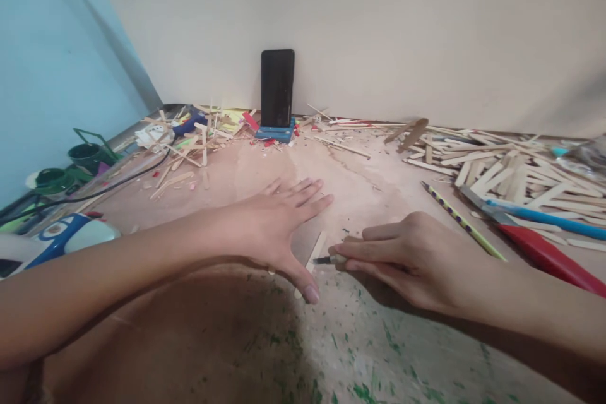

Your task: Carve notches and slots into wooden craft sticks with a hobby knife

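Note:
My left hand lies with its fingers spread over the wooden tabletop, thumb pointing toward me. Partly under it, between thumb and forefinger, is a pale craft stick. My right hand is closed around a small craft knife with a light handle. The knife's dark metal tip points left and meets or hovers just over the stick; whether it touches, I cannot tell. Most of the knife's handle is hidden inside my fingers.
A phone stands upright in a blue holder by the wall. Loose sticks pile up at the right, near a yellow pencil and a red-handled knife. A glue gun with a black cord lies back left.

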The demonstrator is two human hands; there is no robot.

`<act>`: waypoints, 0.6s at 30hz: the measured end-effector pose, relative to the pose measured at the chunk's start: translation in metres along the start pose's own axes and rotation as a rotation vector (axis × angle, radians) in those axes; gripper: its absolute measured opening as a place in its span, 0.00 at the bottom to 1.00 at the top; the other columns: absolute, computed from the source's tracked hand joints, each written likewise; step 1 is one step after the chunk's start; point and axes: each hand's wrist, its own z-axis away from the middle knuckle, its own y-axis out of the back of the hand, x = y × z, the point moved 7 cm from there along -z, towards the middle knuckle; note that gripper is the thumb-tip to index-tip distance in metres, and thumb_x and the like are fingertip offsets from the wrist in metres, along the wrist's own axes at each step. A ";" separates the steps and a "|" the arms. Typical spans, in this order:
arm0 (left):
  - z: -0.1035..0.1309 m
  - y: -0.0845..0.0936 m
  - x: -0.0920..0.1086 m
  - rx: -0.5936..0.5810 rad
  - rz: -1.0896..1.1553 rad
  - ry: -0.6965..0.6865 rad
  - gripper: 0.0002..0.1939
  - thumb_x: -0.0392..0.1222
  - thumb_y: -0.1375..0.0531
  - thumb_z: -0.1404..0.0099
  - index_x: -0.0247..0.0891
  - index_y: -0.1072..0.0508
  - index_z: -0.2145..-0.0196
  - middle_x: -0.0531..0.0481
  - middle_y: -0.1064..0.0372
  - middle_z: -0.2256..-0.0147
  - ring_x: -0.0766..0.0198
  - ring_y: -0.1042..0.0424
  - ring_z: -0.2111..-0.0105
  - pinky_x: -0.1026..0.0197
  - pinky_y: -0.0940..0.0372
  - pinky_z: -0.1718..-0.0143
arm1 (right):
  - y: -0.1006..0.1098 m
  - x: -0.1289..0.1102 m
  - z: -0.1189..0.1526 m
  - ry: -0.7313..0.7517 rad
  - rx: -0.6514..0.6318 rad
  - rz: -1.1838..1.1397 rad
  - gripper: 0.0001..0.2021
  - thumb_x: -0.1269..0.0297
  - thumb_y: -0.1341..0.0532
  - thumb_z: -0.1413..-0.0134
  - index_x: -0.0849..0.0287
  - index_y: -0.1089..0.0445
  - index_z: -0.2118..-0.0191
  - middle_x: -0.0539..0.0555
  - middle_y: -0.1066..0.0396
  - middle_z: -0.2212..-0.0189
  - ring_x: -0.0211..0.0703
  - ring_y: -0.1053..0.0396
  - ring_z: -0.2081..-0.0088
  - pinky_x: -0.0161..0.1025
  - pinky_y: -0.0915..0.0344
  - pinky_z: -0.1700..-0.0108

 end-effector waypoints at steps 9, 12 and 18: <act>0.001 0.001 0.001 0.023 0.012 -0.017 0.80 0.83 0.27 0.42 0.39 0.60 0.11 0.33 0.78 0.13 0.34 0.72 0.12 0.26 0.72 0.14 | 0.006 0.002 0.003 -0.009 0.033 0.004 0.14 0.65 0.40 0.15 0.56 0.15 0.41 0.51 0.16 0.62 0.35 0.22 0.67 0.36 0.34 0.66; 0.002 0.001 0.000 0.034 0.026 -0.021 0.81 0.83 0.27 0.42 0.39 0.59 0.11 0.33 0.78 0.13 0.34 0.72 0.12 0.25 0.72 0.14 | 0.007 0.006 0.006 -0.003 0.044 -0.012 0.14 0.67 0.39 0.16 0.55 0.16 0.39 0.52 0.15 0.60 0.35 0.20 0.66 0.35 0.34 0.67; 0.001 0.002 0.001 0.021 0.030 -0.011 0.81 0.82 0.26 0.42 0.39 0.60 0.11 0.34 0.79 0.13 0.34 0.74 0.12 0.24 0.72 0.14 | 0.002 0.002 0.002 0.020 0.018 -0.016 0.13 0.66 0.40 0.15 0.57 0.16 0.43 0.52 0.18 0.63 0.35 0.23 0.68 0.37 0.35 0.67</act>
